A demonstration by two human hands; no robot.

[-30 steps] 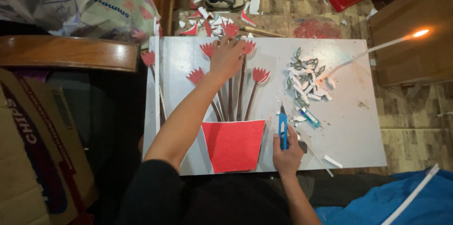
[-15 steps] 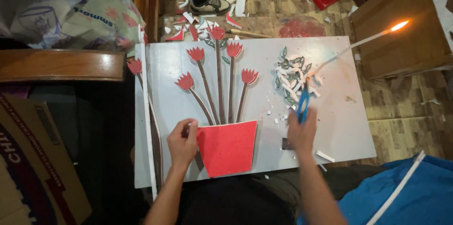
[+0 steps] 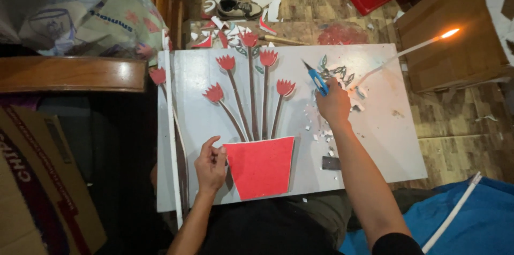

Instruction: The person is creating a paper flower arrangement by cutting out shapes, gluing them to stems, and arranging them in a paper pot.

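Now the red pot lies flat near the board's near edge, below the flowers. It looks thin, light and bendy, best pressed by its edges. The left hand pinches its left edge. The right hand is closed around a blue knife, beside paper scraps.
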